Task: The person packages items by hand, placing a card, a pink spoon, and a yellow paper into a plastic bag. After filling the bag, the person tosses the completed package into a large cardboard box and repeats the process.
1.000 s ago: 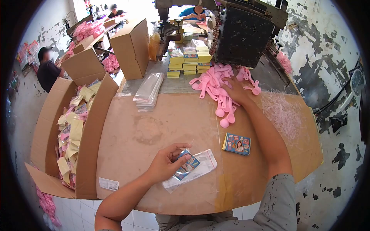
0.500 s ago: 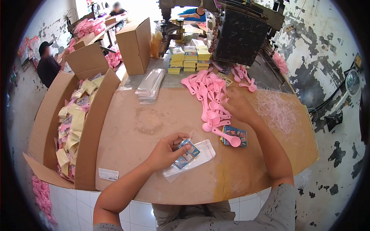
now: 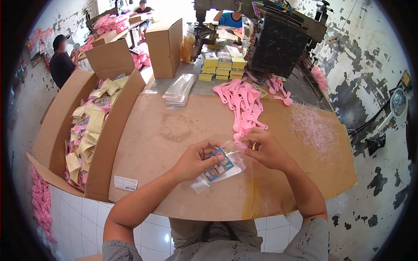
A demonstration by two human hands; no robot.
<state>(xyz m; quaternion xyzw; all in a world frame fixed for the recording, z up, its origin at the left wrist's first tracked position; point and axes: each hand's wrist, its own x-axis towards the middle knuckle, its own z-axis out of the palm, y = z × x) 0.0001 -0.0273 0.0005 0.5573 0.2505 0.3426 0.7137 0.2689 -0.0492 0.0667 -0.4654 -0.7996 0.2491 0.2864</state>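
My left hand is closed on a blue printed card in a clear plastic bag, its thumb lying across the card. Beneath it, other clear plastic bags rest on the cardboard. Close by on the right, my right hand pinches a pink measuring spoon at the bag's upper edge; part of the spoon is covered by fingers and film. A pile of pink measuring spoons lies just beyond. The small stack of blue cards is hidden behind my right hand.
An open carton of filled packets stands left. Farther back are a bundle of clear bags, stacked cards, a closed box and a black machine. Plastic shreds lie right. Several other people are in the background.
My right hand has moved from the spoon pile towards my left hand, bringing a pink measuring spoon to the bag. My left hand still holds the bagged card. The camera view has shifted slightly.
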